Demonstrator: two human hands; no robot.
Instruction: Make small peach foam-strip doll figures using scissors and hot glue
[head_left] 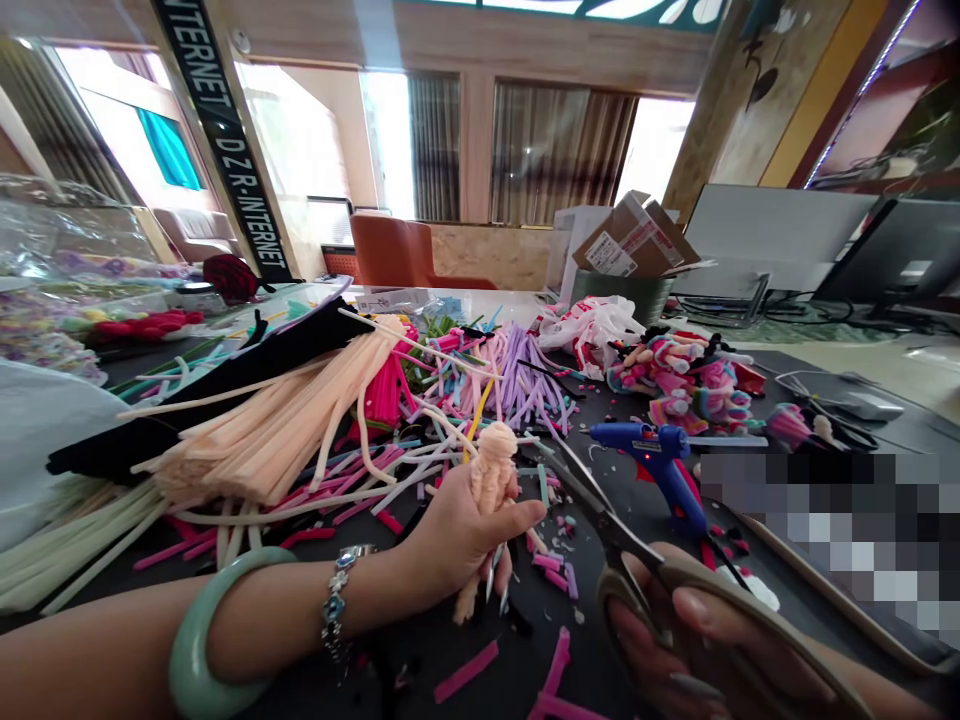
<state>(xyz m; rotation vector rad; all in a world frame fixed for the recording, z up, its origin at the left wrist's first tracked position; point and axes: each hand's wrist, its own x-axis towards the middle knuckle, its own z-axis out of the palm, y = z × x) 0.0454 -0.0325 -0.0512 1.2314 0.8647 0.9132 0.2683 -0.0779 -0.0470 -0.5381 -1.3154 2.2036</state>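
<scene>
Your left hand (459, 525) pinches the peach figure (495, 455) upright, probably to leave its rounded top exposed; your right hand (697, 612) curls through the scissors (616, 532) (blades parted), the glue gun (664, 455) just beyond it, likely for easy reach.

A cardboard box (639, 238) sits near a monitor (776, 240).

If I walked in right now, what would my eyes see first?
Probably the little peach figure in the left hand, close to the middle of the picture. Next come the big scissors in the right hand, with a bright blue glue gun just past them. Over on the left lies a fat bundle of peach fuzzy sticks.
</scene>
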